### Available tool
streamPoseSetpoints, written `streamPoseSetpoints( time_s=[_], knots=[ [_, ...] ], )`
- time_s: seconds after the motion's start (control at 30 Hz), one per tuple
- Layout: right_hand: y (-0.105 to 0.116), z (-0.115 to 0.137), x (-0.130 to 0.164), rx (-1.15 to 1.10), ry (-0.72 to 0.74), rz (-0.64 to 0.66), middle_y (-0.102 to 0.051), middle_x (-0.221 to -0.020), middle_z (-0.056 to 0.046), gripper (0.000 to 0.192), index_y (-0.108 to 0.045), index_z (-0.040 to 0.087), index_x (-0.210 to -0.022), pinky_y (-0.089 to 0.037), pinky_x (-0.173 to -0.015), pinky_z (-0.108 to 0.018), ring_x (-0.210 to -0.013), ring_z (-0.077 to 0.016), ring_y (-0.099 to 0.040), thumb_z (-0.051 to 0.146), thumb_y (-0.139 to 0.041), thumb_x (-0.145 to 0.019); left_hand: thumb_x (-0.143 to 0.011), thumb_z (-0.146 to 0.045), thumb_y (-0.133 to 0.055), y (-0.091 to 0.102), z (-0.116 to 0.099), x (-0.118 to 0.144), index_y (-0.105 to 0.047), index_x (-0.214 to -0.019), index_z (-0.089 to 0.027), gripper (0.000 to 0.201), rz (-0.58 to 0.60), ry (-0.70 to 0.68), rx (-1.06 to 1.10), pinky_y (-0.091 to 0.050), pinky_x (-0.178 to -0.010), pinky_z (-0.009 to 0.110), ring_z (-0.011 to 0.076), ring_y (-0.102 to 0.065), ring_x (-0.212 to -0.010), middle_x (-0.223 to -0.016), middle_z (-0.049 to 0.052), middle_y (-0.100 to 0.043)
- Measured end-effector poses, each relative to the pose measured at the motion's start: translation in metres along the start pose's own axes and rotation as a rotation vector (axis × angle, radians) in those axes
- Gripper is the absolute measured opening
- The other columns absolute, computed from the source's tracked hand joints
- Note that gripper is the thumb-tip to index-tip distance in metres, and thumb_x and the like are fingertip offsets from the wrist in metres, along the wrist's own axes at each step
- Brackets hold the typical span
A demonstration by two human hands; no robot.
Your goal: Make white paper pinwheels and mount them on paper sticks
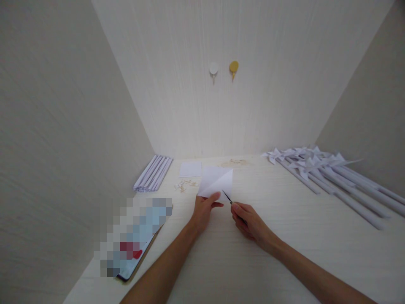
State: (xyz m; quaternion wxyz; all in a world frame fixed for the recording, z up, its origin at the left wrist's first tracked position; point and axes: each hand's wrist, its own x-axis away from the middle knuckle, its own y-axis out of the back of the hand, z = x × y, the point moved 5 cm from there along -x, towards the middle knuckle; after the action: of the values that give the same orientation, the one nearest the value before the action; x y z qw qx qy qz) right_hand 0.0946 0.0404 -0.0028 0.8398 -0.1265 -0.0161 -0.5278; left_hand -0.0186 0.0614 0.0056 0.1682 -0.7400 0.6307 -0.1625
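White creased paper square (217, 180) | held just above pale table (284, 236) | left hand (204, 209) pinches near edge | right hand (249, 221) closed on small dark blade (227, 197) | light, floppy, tears easily; grip at edge near fold.

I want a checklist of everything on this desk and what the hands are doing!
Surface: pale wooden desk.
Job's things: creased white paper square; scissors, tip near its lower edge.
Clutter: rolled paper sticks, paper pinwheels, small white sheet, scattered pins, blurred flat thing.
Grippers: left hand pinches the square; right hand holds the scissors.
Cables: nothing seen.
Surroundings: pale walls, two wall hooks.
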Motion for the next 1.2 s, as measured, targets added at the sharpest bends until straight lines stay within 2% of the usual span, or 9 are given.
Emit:
streamPoseSetpoints(
  time_s=[0.57,1.2],
  knots=[
    [0.0027,-0.0027,-0.0011,-0.018,0.023,-0.012,-0.025,-0.032,0.011,0.037,-0.034,0.018,-0.051,-0.01,-0.021,-0.014,-0.024,-0.001,-0.015,0.047,-0.046,-0.071,-0.055,-0.016,-0.065,-0.0032,0.0055,0.0019,-0.063,-0.083,-0.014,0.028,0.075,0.043,-0.048,-0.048,-0.045,0.019,0.0108,-0.056,-0.059,-0.072,0.001,-0.063],
    [0.0003,-0.0001,-0.0002,0.0,0.038,-0.013,-0.024,-0.031,0.012,0.039,-0.035,0.019,-0.051,-0.01,-0.022,-0.015,-0.023,-0.0013,-0.015,0.051,-0.046,-0.069,-0.051,-0.015,-0.066,-0.0055,0.0028,0.0036,-0.063,-0.08,-0.013,0.03,0.019,0.07,0.025,-0.047,-0.043,0.021,0.0108,-0.056,-0.056,-0.07,0.001,-0.063]
  ],
)
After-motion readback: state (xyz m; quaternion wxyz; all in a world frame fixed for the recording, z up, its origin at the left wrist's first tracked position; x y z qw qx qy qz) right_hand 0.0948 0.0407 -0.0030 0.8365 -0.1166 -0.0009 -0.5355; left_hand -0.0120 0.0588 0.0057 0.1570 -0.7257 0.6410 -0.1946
